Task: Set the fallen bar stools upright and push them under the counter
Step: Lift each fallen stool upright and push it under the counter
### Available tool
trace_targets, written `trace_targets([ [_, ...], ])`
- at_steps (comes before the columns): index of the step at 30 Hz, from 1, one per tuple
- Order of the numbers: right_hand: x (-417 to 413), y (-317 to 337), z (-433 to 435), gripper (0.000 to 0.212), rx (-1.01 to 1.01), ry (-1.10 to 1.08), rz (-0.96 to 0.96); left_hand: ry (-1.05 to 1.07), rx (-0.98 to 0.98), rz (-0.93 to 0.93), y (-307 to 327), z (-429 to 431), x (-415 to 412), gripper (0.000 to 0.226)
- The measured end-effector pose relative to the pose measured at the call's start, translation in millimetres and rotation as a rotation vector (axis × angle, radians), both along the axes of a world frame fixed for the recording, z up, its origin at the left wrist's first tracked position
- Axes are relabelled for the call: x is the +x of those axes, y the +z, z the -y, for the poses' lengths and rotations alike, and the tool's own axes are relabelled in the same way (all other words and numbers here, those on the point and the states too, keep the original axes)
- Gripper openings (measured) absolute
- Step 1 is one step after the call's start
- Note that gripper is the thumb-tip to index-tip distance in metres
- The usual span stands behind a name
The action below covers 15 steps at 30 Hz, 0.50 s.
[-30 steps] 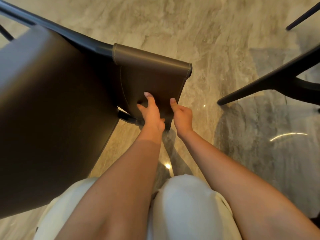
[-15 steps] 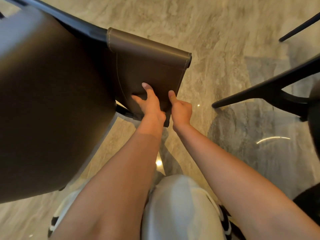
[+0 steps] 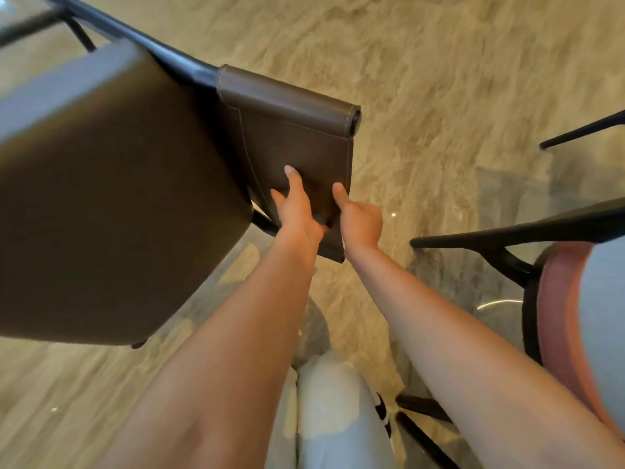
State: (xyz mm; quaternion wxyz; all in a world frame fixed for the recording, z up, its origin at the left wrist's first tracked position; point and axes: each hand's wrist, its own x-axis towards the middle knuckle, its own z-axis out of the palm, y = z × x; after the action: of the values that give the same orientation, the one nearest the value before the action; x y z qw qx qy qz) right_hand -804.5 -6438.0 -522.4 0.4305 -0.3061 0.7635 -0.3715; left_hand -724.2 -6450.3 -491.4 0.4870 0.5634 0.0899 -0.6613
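A brown leather bar stool (image 3: 111, 204) with a black metal frame fills the left of the view, tilted, its seat face turned toward me. Its low leather backrest (image 3: 297, 137) hangs from the top bar. My left hand (image 3: 297, 211) grips the lower edge of that backrest, thumb on the near face and fingers behind. My right hand (image 3: 358, 220) pinches the same edge just to the right, thumb up against the leather. Both forearms reach forward from the bottom of the view.
Polished beige marble floor (image 3: 439, 79) lies beneath. At the right stands a pink-cushioned stool (image 3: 568, 316) with black legs (image 3: 507, 231). Another thin black leg (image 3: 581, 130) shows at the right edge. My white trousers (image 3: 331, 411) are below.
The brown stool has swung with my hands; more of its frame shows at the top left. The view has shifted, and the pink stool has come into sight at the right.
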Motion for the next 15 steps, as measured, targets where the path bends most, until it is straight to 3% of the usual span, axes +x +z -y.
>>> trace_targets([
  [4,28,65,10,0.057,0.028,0.038,-0.019,0.011,0.003,-0.021,54,5,32,0.074],
  [8,61,131,32,0.069,0.065,0.116,-0.038,0.042,-0.083,-0.080,99,7,69,0.063],
  [11,90,177,51,0.052,0.071,0.159,-0.054,0.043,-0.150,-0.084,136,12,94,0.066],
  [15,132,239,80,0.051,0.111,0.253,-0.061,0.078,-0.158,-0.061,192,31,134,0.058],
])
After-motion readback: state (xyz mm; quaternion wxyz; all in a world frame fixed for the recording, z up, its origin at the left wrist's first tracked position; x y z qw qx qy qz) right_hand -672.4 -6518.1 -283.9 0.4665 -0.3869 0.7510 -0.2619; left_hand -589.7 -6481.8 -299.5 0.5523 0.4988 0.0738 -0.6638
